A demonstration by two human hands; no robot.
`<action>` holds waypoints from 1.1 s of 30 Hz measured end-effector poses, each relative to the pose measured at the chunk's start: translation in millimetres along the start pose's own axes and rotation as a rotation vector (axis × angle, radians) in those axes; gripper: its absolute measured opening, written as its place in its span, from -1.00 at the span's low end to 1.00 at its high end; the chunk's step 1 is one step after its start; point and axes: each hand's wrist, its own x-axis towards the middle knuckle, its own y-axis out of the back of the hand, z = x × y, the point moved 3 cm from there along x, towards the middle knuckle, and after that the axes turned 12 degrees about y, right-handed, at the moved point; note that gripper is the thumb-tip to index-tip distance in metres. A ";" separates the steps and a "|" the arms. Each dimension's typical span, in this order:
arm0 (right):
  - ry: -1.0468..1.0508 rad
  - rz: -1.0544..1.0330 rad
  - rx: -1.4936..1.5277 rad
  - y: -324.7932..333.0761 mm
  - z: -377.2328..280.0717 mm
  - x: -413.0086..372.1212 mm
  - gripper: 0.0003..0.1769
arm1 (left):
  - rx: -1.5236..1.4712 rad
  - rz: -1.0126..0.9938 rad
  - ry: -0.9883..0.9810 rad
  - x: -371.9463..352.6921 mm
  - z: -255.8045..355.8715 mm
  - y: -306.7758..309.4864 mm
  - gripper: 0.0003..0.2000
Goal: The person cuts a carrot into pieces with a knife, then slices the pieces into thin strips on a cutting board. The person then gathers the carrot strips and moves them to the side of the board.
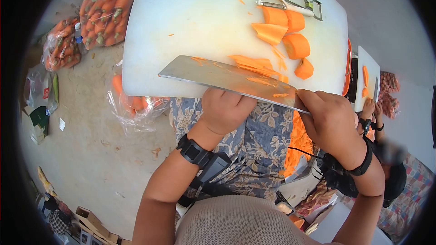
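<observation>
My right hand is closed around the handle end of a wide cleaver, its blade lying slantwise over the near edge of the white cutting board. Bits of carrot cling to the blade. My left hand is curled just below the blade, its fingertips hidden behind it; what they hold, if anything, I cannot make out. Thin carrot slices lie beyond the blade. Thick peeled carrot chunks sit farther right, with a white-handled peeler behind them.
Plastic bags of carrots stand on the floor at left, and another carrot bag lies by the board. Orange shreds fill a container beside my lap. At right, a co-worker's hands are at a second board.
</observation>
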 end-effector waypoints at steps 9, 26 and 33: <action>-0.002 -0.024 -0.015 6.3 -2.7 2.7 -0.77 | -0.053 -0.046 0.001 0.9 -0.2 2.3 -0.80; -0.010 -0.034 -0.029 -1.7 5.4 3.9 -0.75 | -0.046 0.011 0.017 2.2 2.5 2.9 -0.87; -0.022 -0.088 -0.022 -2.3 6.6 5.9 -0.75 | -0.067 0.068 -0.015 4.3 2.4 0.3 -0.90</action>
